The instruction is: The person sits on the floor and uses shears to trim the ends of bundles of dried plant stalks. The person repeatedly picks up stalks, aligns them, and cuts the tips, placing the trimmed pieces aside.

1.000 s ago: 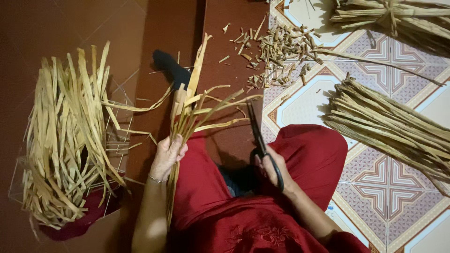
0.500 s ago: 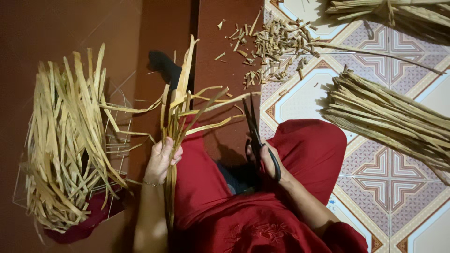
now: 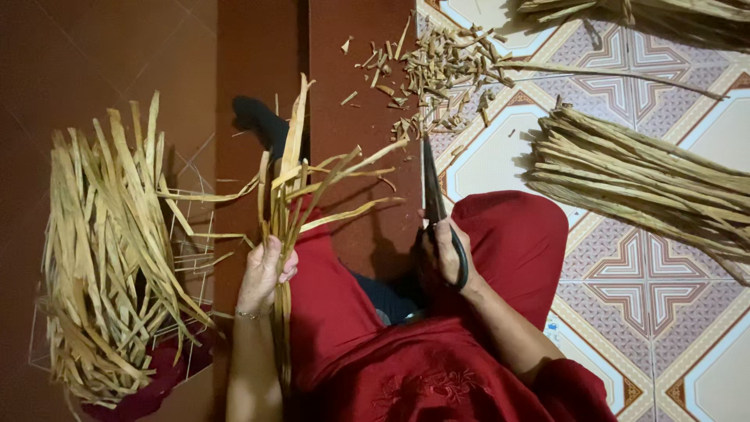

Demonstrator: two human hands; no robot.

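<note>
My left hand [image 3: 264, 270] grips the split dry strips [image 3: 291, 195] tightly; at three o'clock, my right hand [image 3: 445, 254] holds closed scissors [image 3: 434, 199].

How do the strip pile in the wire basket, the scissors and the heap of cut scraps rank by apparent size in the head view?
1. Strip pile in the wire basket
2. Heap of cut scraps
3. Scissors, partly hidden by the right hand

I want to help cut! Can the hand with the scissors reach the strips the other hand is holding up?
Probably yes. The right hand points its scissors up, beside the strips gripped by the left hand. Only bare floor lies between.
</note>
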